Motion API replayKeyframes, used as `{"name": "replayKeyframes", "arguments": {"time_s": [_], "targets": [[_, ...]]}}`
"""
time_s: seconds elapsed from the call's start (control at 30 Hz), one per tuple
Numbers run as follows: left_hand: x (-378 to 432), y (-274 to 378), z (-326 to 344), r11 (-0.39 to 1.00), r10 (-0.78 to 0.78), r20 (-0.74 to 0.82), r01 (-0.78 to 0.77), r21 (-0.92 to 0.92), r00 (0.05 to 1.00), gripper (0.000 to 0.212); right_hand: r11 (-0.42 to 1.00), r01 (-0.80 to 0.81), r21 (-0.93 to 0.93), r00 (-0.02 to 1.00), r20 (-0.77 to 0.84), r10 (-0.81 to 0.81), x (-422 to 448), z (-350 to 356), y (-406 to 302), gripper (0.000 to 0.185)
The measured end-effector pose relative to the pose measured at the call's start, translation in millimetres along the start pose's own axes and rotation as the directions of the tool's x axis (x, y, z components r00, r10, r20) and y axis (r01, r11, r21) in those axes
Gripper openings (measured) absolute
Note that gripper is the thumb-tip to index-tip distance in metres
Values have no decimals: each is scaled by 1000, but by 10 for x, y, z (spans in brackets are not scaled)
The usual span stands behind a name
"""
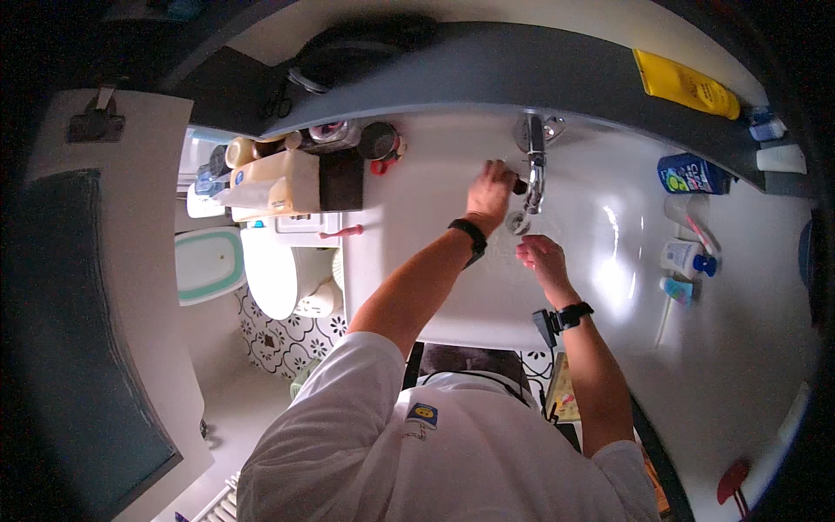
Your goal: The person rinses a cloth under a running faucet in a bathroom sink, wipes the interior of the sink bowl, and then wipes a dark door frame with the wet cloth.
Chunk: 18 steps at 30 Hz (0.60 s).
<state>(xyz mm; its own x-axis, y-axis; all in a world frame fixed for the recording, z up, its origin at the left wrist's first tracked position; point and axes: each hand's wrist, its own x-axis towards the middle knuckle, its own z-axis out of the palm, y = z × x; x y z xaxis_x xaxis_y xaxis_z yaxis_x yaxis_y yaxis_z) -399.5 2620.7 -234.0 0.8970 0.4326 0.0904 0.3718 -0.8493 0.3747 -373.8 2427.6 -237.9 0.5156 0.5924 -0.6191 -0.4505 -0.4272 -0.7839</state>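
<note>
My left hand [492,194] is over the white washbasin [424,274], just left of the chrome faucet [536,160]. Its fingers are curled and blurred. A small dark thing [520,186] shows between these fingers and the spout; I cannot tell whether the hand holds it. Nearer to me, my right hand [546,262] hovers with loosely bent fingers, and nothing shows in it. Between the two hands lies the metal drain [518,223], below the spout's end. A black band circles each wrist, and the right one carries a small device with a cable.
A pink toothbrush-like item [342,232] lies at the basin's left edge, near a tissue pack [280,186] and a dark round container [378,140]. Along the right stand a blue bottle [693,174], a clear cup [680,209] and tubes. A dark shelf [496,72] overhangs the back.
</note>
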Motion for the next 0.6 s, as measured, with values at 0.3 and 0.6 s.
{"name": "replayKeyframes", "arguments": {"time_s": [0.3, 0.6], "targets": [[-475, -1169, -588, 875, 110, -162, -18, 484, 981, 21, 982, -95, 166, 994, 71, 84, -38, 275, -20, 19], [-901, -984, -429, 701, -179, 540, -278, 656, 822, 15, 987, -73, 145, 982, 181, 46, 69, 310, 16, 22]]}}
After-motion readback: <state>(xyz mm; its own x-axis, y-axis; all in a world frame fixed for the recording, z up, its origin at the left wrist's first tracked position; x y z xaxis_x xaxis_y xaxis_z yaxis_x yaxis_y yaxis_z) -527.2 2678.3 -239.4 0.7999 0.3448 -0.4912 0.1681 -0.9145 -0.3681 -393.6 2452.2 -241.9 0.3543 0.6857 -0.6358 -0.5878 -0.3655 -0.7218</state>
